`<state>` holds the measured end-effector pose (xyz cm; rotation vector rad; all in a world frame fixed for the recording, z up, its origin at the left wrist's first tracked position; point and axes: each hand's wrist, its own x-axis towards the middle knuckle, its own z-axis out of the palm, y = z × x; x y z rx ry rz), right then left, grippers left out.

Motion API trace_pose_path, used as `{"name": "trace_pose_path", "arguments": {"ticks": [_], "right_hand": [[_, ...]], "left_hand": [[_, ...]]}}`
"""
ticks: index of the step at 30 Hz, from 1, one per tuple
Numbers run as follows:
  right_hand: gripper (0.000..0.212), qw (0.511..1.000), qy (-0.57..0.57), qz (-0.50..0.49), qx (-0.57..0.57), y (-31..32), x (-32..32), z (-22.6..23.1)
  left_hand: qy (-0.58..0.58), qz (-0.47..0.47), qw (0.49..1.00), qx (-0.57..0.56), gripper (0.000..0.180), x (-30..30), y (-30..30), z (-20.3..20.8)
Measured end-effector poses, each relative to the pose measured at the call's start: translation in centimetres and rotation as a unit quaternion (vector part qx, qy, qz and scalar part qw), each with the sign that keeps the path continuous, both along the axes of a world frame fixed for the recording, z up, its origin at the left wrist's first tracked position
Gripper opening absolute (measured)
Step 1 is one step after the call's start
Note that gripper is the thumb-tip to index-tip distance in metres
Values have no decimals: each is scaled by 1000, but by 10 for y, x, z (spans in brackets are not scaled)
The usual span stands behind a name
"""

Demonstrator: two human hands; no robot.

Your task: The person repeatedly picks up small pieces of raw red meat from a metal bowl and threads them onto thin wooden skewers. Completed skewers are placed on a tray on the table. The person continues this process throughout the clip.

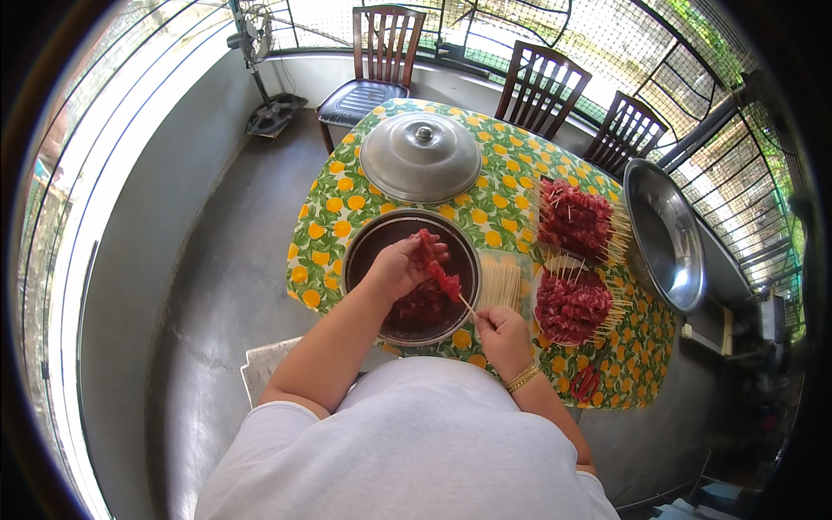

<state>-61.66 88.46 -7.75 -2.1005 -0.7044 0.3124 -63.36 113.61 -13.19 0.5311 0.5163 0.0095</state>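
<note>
Over a round pot (349, 269) of dark marinade and raw meat, I hold a thin wooden skewer (469, 306) threaded with red raw meat (445, 281). My left hand (406, 267) has its fingers closed around the meat at the far end. The bare lower end is pinched between the fingers of my right hand (503, 334), just beyond the pot's right rim. Beside the pot, a bundle of bare skewers (500, 286) lies on a clear plastic sheet or bag. Finished-looking meat skewers form two piles, one farther back (575, 218) and one nearer (572, 308).
A domed metal lid (420, 165) sits behind the pot on the patterned tablecloth (321, 227). To the right stands a large metal basin (663, 238). A small red looped object (586, 383) lies near the front right edge. Chairs (368, 94) and a fan (255, 39) stand beyond the table.
</note>
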Motion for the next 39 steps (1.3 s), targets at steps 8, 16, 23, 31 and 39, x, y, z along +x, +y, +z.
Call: {"name": "trace_pose_path", "arguments": {"ticks": [8,16,23,31,39], "right_hand": [[8,998,42,-3,46,0,0,-5],[8,989,122,-21,76,3,-1,-11],[9,977,190,-15,98,4,-2,-12],[11,964,244,-31,101,-3,2,-14],[11,962,251,-50,91,-2,0,-13]], "left_hand": [[-3,46,998,-36,26,1,-14,11],[-18,104,990,-96,25,3,-32,16],[-70,122,984,-111,23,3,-34,12],[-58,103,987,-108,13,6,-9,4],[-38,73,995,-48,14,8,-9,5]]}}
